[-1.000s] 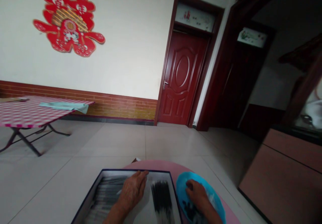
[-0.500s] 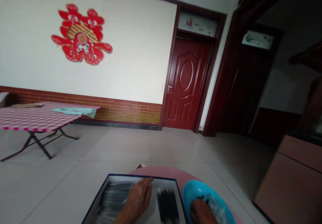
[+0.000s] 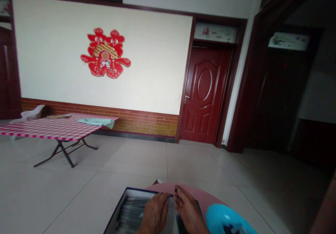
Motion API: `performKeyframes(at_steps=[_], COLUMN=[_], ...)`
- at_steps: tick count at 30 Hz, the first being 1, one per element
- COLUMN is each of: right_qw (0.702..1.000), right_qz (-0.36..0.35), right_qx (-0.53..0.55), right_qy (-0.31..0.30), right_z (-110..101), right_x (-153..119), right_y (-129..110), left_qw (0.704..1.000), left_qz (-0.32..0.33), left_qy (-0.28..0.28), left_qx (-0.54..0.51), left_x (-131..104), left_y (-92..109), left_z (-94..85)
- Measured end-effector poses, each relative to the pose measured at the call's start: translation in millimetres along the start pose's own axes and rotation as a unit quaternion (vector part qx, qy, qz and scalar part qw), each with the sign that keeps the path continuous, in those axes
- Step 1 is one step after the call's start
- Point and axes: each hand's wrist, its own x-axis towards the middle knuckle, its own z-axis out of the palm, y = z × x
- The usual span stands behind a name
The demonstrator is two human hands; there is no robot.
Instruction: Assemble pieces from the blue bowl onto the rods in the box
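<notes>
My right hand [image 3: 188,208] is raised over the right side of a shallow, dark-edged box [image 3: 118,206], pinching a small dark piece [image 3: 176,191] between thumb and finger. Close beside it, my left hand [image 3: 156,211] hangs over the middle of the box with its fingers pressed together; what they hold, if anything, is too small to make out. Thin grey sticks in clear wrapping [image 3: 131,211] lie in the left part of the box. A bundle of thin black sticks [image 3: 180,223] is mostly covered by my right hand. Right of the box is a blue bowl [image 3: 217,213] with small dark pieces [image 3: 231,228] in it.
Box and bowl rest on a pink round table [image 3: 207,195]. A folding table [image 3: 65,130] with a checked cover and a pale green cloth [image 3: 97,122] stands at the left. Behind is a wall with a red door [image 3: 203,94].
My right hand has come out of the blue bowl and moved left to beside my left hand, now with a small dark piece. The camera view has shifted left and up.
</notes>
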Motion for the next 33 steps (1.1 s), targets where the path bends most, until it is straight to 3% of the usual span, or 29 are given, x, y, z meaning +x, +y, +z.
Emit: performKeyframes(at_steps=[5, 13, 21, 28, 33], right_qw=[0.992, 0.986, 0.997, 0.989, 0.998], right_qz=[0.039, 0.063, 0.037, -0.031, -0.009], right_qx=[0.115, 0.146, 0.041, -0.132, -0.057], right_qy=[-0.012, -0.042, -0.049, -0.05, -0.03], right_z=[-2.7, -3.9, -8.8, -1.6, -5.8], right_x=[5.1, 5.2, 2.9, -1.3, -3.6], right_y=[26.8, 31.5, 35.9, 25.4, 25.6], left_qw=[1.0, 1.0, 0.998, 0.999, 0.999], left_qz=[0.011, -0.016, -0.034, -0.05, -0.049], left_qy=[0.008, -0.02, -0.036, 0.019, 0.013], left_qx=[0.001, -0.012, -0.028, -0.004, -0.005], left_x=[-1.0, -1.4, 0.4, -5.4, -4.1], left_y=[-0.5, 2.7, 4.4, -1.9, -0.5], left_z=[3.2, 1.6, -2.9, 6.7, 4.7])
